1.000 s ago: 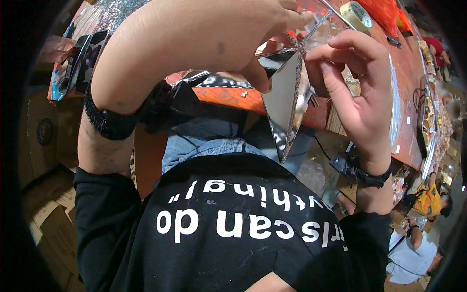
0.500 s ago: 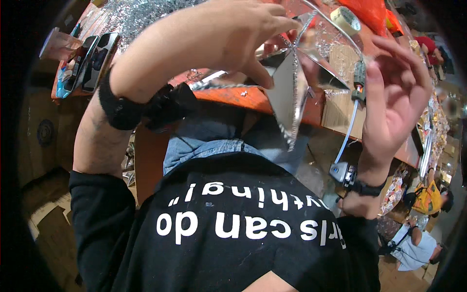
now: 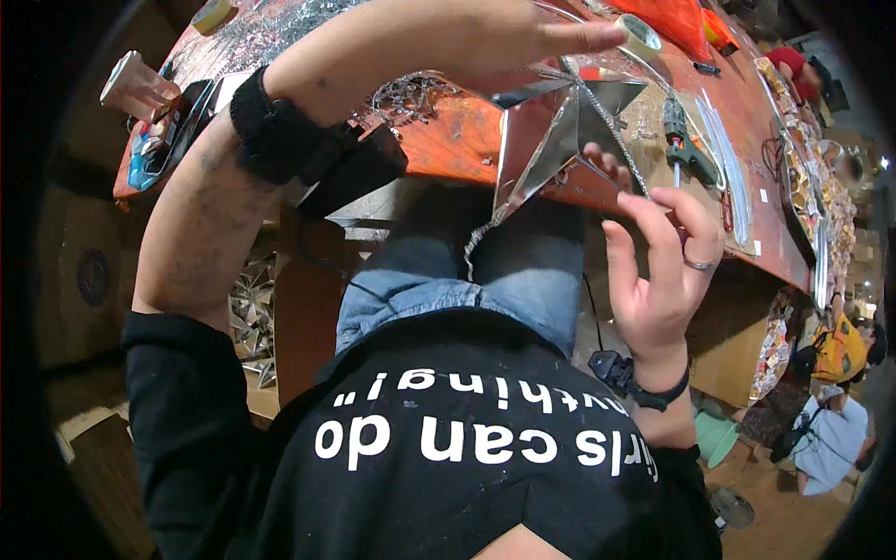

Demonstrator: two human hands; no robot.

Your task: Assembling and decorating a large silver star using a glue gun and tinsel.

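Observation:
A silver mirrored star (image 3: 549, 140) with glittery trim along its ridges is tilted over the table's front edge. A loose tail of silver trim (image 3: 471, 250) hangs from its lower point. My left hand (image 3: 523, 47) reaches over the star's top and grips it; one finger stretches out to the right, while the others are mostly hidden. Close to the star's right point, my right hand (image 3: 661, 257) has its fingertips at the trimmed edge. Its thumb stands apart from the fingers. A dark green glue gun (image 3: 689, 149) lies on the table beyond my right hand.
On the red table (image 3: 448, 140) are silver tinsel (image 3: 308, 37), a tape roll (image 3: 640, 37), glue sticks (image 3: 728, 168) and an orange bag (image 3: 667, 23). At the left edge stands a plastic cup (image 3: 140, 89). People sit and stand at far right, near a green stool (image 3: 715, 437).
My right hand has moved from beside the glue gun down and left to the star's edge. The star has turned, and its lower point has swung left. My left finger now stretches out.

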